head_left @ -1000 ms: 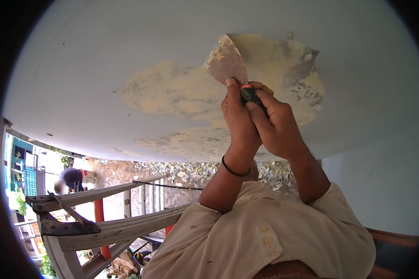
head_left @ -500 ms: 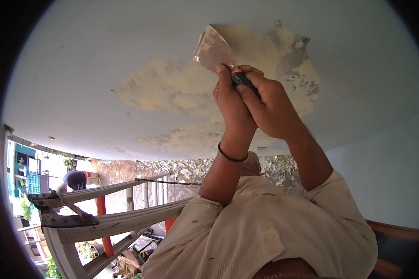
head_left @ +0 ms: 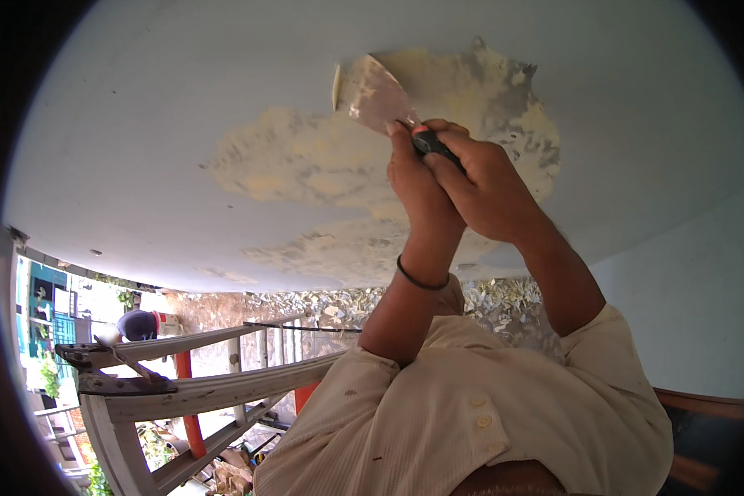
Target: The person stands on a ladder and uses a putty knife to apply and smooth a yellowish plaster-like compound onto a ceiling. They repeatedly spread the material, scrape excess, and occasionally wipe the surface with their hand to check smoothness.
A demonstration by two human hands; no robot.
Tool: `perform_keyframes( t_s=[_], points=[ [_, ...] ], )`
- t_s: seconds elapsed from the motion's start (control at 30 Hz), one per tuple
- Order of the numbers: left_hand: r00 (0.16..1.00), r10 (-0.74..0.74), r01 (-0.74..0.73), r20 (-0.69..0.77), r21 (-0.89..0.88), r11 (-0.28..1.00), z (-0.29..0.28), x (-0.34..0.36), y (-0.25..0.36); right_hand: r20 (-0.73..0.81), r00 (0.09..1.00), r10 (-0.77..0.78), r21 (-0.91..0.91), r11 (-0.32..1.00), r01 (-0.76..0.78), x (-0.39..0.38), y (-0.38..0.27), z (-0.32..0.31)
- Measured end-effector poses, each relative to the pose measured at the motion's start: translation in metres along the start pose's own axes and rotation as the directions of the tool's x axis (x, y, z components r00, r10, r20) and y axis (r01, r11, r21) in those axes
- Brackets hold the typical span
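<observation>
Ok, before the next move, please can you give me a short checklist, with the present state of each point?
1. Right hand on the scraper handle: ok, wrapped around it.
2. Left hand supporting: ok, thumb near the base of the blade.
3. Blade against the wall: cannot tell, contact is unclear.
4. Blade under the lifted paint flake: not ok, a gap shows between them.
5. Ladder firmly footed: cannot tell.
6. Other person clear of the blade: ok, well in the background.
</observation>
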State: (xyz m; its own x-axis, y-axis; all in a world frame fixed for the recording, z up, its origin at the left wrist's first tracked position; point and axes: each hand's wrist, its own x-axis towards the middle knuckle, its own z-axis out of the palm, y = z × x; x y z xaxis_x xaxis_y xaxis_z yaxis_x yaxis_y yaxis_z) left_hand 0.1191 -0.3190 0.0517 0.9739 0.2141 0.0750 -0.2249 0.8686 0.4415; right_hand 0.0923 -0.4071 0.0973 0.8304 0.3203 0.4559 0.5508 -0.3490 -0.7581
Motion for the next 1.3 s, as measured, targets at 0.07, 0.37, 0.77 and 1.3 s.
perform_keyframes(
  t_s=[0.07, 0.37, 0.77, 1.3],
  points=[
    [0.997, 0.034, -0.033, 0.073, -0.019, 0.999, -0.002, 0.012, 0.007, -0.029, 0.996, -0.08, -0.019, 0.997, 0.08, 0.004, 0.004, 0.002],
    [0.995, 0.08, -0.079, 0.063, -0.024, 0.997, -0.033, 0.026, 0.048, 0.177, 0.983, 0.046, -0.157, 0.987, -0.018, 0.038, -0.019, 0.04],
    [0.966, -0.184, 0.206, 0.181, -0.108, 0.973, -0.039, -0.002, 0.018, -0.064, 0.997, -0.047, -0.084, 0.996, 0.042, -0.009, 0.015, 0.041],
    [0.987, -0.144, 0.132, 0.066, 0.16, 0.978, -0.039, 0.004, 0.03, -0.115, 0.993, 0.03, 0.038, 0.999, -0.026, -0.013, 0.016, 0.053]
  ],
)
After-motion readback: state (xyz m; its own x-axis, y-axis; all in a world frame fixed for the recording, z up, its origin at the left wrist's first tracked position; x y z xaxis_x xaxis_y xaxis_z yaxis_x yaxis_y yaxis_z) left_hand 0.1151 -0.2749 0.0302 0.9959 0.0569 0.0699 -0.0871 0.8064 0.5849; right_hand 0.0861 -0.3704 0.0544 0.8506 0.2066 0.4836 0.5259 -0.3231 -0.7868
